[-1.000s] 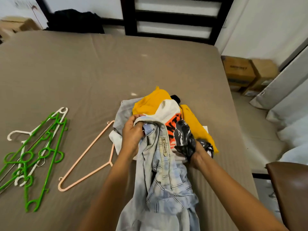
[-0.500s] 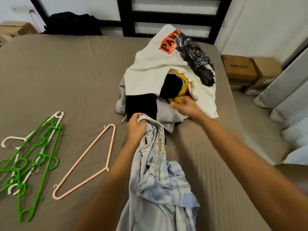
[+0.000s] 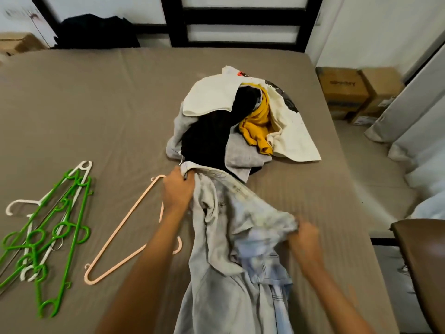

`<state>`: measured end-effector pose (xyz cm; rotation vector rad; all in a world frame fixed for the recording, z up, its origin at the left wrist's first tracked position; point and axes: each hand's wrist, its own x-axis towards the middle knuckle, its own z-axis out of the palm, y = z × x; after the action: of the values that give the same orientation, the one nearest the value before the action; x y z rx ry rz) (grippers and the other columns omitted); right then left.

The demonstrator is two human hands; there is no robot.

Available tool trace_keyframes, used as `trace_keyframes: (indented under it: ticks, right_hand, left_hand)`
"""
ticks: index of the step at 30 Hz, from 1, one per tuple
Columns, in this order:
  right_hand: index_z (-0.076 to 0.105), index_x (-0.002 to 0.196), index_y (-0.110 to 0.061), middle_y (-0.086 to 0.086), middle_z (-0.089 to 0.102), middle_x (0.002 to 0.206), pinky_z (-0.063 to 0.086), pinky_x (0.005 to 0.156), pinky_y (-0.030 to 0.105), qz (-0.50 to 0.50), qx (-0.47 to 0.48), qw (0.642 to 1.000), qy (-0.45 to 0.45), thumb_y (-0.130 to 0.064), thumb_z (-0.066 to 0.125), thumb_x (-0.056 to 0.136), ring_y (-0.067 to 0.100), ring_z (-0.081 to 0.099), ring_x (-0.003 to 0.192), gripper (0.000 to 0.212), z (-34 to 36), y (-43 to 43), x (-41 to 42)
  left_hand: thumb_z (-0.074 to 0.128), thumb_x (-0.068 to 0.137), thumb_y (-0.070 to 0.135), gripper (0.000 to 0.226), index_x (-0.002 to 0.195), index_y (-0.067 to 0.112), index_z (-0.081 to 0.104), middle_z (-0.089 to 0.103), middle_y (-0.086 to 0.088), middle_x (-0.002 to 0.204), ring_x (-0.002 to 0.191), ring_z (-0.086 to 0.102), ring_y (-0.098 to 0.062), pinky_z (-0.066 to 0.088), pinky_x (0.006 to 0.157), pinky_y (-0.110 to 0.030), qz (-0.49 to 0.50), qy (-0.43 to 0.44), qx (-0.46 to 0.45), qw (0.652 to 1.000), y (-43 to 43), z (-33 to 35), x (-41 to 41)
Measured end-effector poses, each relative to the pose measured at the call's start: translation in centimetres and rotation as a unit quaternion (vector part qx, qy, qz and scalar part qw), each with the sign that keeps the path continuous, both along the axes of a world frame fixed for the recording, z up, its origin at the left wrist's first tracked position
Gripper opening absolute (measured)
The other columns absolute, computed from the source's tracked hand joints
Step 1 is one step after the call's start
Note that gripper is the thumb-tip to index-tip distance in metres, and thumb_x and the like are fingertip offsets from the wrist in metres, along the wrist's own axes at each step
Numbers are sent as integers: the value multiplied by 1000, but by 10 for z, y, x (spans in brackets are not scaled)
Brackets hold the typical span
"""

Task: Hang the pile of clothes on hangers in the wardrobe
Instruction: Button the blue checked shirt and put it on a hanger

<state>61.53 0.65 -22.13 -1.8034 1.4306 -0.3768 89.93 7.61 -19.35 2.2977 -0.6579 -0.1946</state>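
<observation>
A pale blue checked shirt (image 3: 231, 256) lies stretched toward me on the brown bed (image 3: 96, 112). My left hand (image 3: 178, 189) grips its collar end near the pile. My right hand (image 3: 304, 239) grips a bunched fold of the same shirt at its right side; it is blurred. Behind the shirt sits the pile of clothes (image 3: 240, 124): white, black, yellow and grey garments. A peach hanger (image 3: 125, 227) lies just left of my left arm. A bundle of green and white hangers (image 3: 45, 232) lies at the bed's left.
A dark bed frame (image 3: 240, 20) rises at the far edge, with a black garment (image 3: 96, 32) beside it. Cardboard boxes (image 3: 356, 92) stand on the floor at the right, pale curtains (image 3: 414, 121) hang near them, and a brown chair (image 3: 423, 266) is at the near right.
My right hand has left the pile and come back to grip the shirt's right side. The white garment has dropped onto the pile. My left hand still holds the collar.
</observation>
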Motion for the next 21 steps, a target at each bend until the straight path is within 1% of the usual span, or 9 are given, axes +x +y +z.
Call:
trace_keyframes:
  ticks: [2,5,7,9,11,13,14,17,21]
  right_hand:
    - [60,68,-7,11,55,54,41,37,20,-124,73,975,-171,1,50,79,11,55,41,16,41,-48,-7]
    - [53,40,-10,2,45,39,32,34,12,-200,160,871,-418,7,47,64,6,40,32,30,90,-115,19]
    - [57,47,-8,-1,50,42,36,38,13,-209,135,846,-471,11,38,66,7,45,36,32,105,-151,53]
    - [58,85,-2,4,61,67,49,51,24,-189,128,834,-502,11,39,81,11,56,56,23,103,-168,87]
    - [36,129,-7,4,55,108,49,69,25,-82,152,882,-438,6,44,91,11,56,87,41,78,-170,109]
    - [15,145,-12,3,41,131,44,73,20,25,181,940,-288,1,50,92,16,48,111,64,45,-152,108]
    - [19,145,-11,8,41,136,44,75,21,48,163,962,-212,1,53,90,21,47,117,65,26,-140,100]
    - [48,123,6,21,54,122,37,74,24,-6,79,997,-16,1,54,88,32,54,112,36,-37,-96,54]
    - [59,89,6,23,60,98,41,68,30,-33,100,990,92,-1,63,76,32,58,86,15,-106,-42,2]
  left_hand:
    - [52,92,34,35,85,0,60,62,-27,71,67,60,-45,38,53,-36,-23,-157,-9,987,10,14,6]
    - [48,94,31,40,68,3,60,55,-25,49,40,53,-40,37,37,-32,20,-309,-35,950,-7,45,13]
    - [46,96,31,44,66,2,59,57,-26,53,44,53,-41,28,42,-32,77,-281,-87,952,-34,72,13]
    - [41,98,34,46,79,-3,61,63,-30,73,65,58,-44,26,55,-38,105,-175,-143,969,-67,86,9]
    - [45,97,38,45,98,-4,59,63,-27,91,85,59,-39,31,65,-35,9,-40,-138,990,-94,75,0]
    - [55,90,46,53,114,-1,52,61,-17,101,97,57,-28,35,71,-30,-178,59,-18,982,-103,47,-14]
    - [62,86,47,59,121,1,49,59,-15,111,104,56,-27,37,75,-30,-251,92,60,962,-98,28,-21]
    - [69,77,52,87,140,6,32,46,-13,137,126,45,-29,36,95,-33,-322,128,202,916,-61,-40,-37]
    - [53,59,82,119,143,2,26,36,-20,140,127,39,-37,33,102,-43,-192,124,184,956,7,-102,-56]
